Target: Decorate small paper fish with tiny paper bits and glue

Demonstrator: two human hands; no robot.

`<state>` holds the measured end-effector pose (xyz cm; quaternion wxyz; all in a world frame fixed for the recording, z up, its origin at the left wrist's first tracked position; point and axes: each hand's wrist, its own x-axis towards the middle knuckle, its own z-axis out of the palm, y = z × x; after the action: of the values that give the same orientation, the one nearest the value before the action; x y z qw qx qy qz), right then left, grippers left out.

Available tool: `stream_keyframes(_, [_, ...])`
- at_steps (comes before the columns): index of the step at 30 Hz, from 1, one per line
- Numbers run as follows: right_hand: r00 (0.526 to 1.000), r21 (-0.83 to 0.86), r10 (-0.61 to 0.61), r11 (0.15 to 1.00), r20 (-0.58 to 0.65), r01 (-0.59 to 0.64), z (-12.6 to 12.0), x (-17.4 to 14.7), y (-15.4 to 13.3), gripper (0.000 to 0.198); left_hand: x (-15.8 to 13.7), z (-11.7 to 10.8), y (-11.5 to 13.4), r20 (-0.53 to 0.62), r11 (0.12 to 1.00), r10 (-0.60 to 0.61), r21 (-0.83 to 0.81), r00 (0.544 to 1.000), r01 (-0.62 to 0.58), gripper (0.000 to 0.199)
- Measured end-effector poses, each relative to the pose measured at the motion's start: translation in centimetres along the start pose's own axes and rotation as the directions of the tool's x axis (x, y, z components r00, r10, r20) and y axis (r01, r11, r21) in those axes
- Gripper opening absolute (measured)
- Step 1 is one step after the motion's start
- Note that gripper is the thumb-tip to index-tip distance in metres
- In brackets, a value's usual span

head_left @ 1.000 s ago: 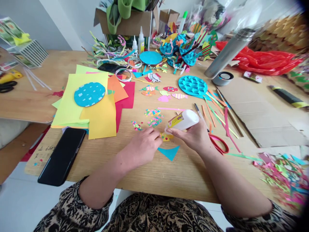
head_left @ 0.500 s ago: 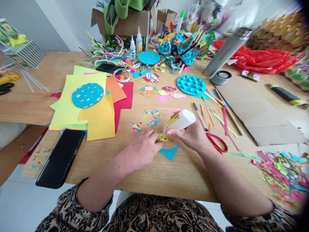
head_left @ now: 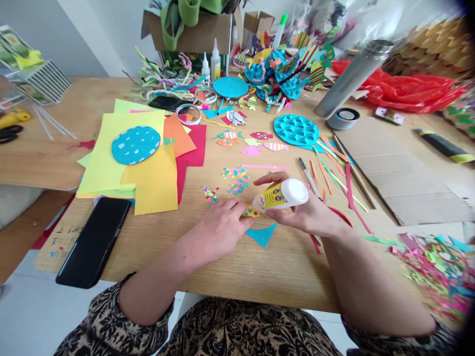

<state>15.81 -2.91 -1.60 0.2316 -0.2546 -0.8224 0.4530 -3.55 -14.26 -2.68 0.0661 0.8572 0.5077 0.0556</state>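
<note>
While the left hand (head_left: 218,230) still pins the small yellow cut-out (head_left: 251,212) near the counter's (head_left: 260,267) front edge, the right hand (head_left: 308,215), gripping the glue bottle (head_left: 281,194), has tipped its nozzle down onto it.

Black phone (head_left: 93,241) at lower left, coloured paper sheets (head_left: 137,158) at centre left, metal flask (head_left: 352,76) at upper right.

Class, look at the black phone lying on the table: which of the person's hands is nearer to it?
Left. The left hand lies to the right of the black phone; the right hand, holding the glue bottle, is farther right.
</note>
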Motion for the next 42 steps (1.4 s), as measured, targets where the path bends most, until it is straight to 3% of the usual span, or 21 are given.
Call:
stream_keyframes(7, [1.000,0.090,-0.001,0.996,-0.018,0.003,0.3,0.2,0.0,0.046,0.0,0.1,0.0,-0.017,1.000,0.008,0.005,1.000,-0.008,0.031])
stream_keyframes(15, [0.989,-0.038,0.066,0.997,-0.134,-0.072,1.2,0.3,-0.4,0.025,-0.1,-0.1,0.0,-0.001,1.000,0.008,0.000,1.000,-0.008,0.031])
stream_keyframes(23, [0.978,-0.107,0.024,0.993,-0.208,-0.047,1.9,0.3,0.0,0.037,0.0,-0.2,0.1,0.007,1.000,0.004,0.005,1.000,-0.004,0.032])
stream_keyframes(30, [0.933,-0.175,0.029,0.980,-0.358,-0.098,3.2,0.4,0.4,0.044,0.0,0.1,0.0,-0.006,1.000,0.014,-0.015,1.000,-0.014,0.032])
stream_keyframes(42, [0.908,-0.298,0.046,0.937,-0.416,-0.184,4.2,1.0,-0.3,0.041,-0.1,0.1,-0.3,-0.006,1.000,0.006,-0.016,1.000,-0.006,0.027])
